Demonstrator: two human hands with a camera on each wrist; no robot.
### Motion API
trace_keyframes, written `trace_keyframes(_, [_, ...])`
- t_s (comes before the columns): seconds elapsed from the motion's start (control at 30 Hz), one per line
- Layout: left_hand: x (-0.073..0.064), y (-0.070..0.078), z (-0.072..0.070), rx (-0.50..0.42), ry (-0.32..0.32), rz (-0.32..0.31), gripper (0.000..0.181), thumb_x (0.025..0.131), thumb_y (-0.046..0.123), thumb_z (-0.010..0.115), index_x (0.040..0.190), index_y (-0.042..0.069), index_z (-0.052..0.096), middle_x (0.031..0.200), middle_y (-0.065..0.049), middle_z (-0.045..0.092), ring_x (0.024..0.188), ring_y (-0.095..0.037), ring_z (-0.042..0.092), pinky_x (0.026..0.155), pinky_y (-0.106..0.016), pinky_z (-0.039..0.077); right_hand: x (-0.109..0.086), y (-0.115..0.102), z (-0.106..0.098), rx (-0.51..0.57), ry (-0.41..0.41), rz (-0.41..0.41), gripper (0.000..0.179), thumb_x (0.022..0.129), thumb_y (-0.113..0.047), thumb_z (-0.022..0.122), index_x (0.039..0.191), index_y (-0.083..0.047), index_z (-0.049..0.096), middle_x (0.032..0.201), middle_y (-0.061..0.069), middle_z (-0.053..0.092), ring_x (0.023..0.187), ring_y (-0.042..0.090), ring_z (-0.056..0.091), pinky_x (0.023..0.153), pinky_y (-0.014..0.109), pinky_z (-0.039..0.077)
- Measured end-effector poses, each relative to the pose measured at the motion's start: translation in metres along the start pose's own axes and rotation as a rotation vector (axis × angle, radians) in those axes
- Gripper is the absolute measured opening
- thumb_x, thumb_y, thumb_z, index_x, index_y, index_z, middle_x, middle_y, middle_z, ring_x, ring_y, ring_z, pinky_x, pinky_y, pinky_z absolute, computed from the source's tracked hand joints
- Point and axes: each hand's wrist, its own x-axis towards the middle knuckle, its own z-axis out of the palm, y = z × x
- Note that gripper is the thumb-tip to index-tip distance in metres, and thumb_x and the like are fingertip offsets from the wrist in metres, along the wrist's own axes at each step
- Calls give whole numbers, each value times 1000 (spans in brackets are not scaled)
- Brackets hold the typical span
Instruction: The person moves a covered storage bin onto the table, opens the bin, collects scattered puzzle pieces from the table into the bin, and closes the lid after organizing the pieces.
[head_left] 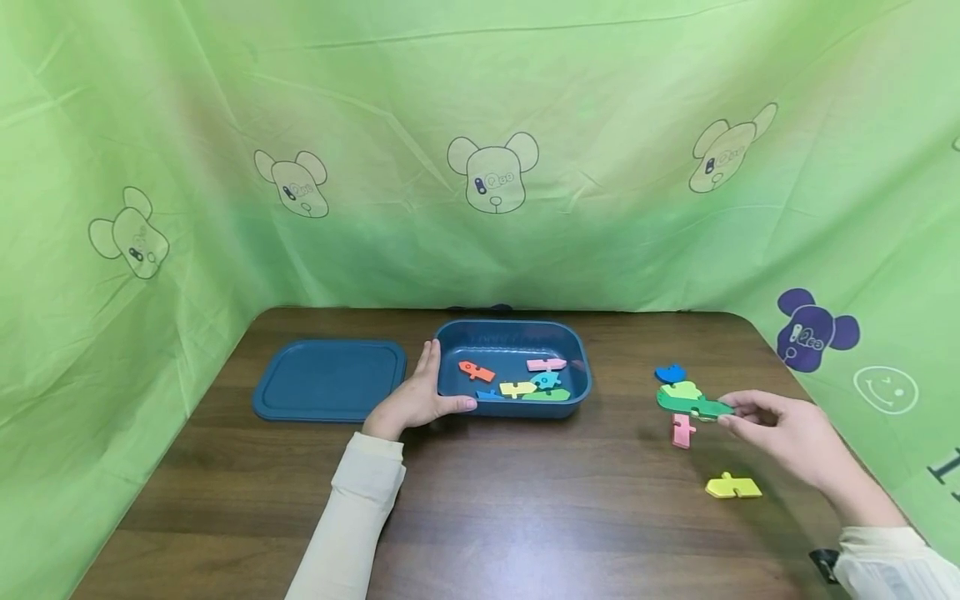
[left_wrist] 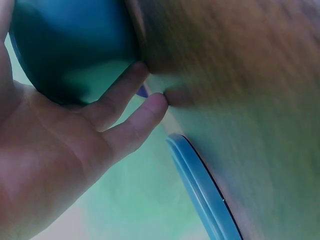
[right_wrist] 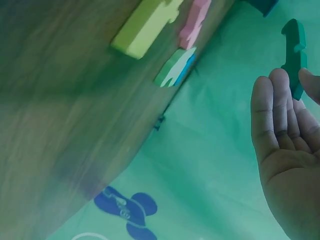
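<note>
A dark blue rectangular box (head_left: 513,408) stands on the table with several colourful puzzle pieces lying in it. My left hand (head_left: 417,398) is against its left front corner, fingers straight along the side and thumb at the front rim; the left wrist view shows the palm beside the box wall (left_wrist: 75,45). My right hand (head_left: 787,433) pinches one end of a green puzzle piece (head_left: 688,405) between thumb and fingers, held above the table. Under and around it lie a light green piece (head_left: 681,388), a blue piece (head_left: 670,372) and a pink piece (head_left: 682,432).
A blue lid (head_left: 330,379) lies flat left of the box. Nearer the front right is a yellow puzzle piece (head_left: 733,487). Green printed cloth (head_left: 495,250) hangs behind and beside the wooden table (head_left: 480,500). By the right sleeve sits a small black object (head_left: 825,565).
</note>
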Motion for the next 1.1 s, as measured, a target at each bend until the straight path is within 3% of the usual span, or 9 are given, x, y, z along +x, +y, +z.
trace_keyframes(0.37, [0, -1, -1, -4, 0, 4, 125, 84, 59, 77, 162, 14, -10, 168, -9, -12, 147, -42, 26, 109, -54, 36, 24, -23, 18, 83, -1, -45, 21, 85, -5, 81, 104, -1, 73, 79, -6, 71, 69, 2, 63, 61, 16, 48])
trace_keyframes(0.7, [0, -1, -1, -12, 0, 10, 125, 83, 58, 77, 162, 13, -10, 168, -10, -11, 147, -41, 24, 111, -54, 34, 52, -50, 34, 116, -37, -60, 16, 89, -12, 78, 104, -6, 73, 79, -1, 70, 67, 7, 62, 55, 23, 46])
trace_keyframes(1.1, [0, -1, 0, -1, 3, 20, 126, 83, 59, 77, 162, 13, -9, 168, -10, -11, 146, -41, 27, 111, -53, 35, 84, -74, 56, 158, -43, -89, 16, 89, -14, 80, 103, -7, 74, 81, 0, 69, 72, 9, 62, 62, 22, 47])
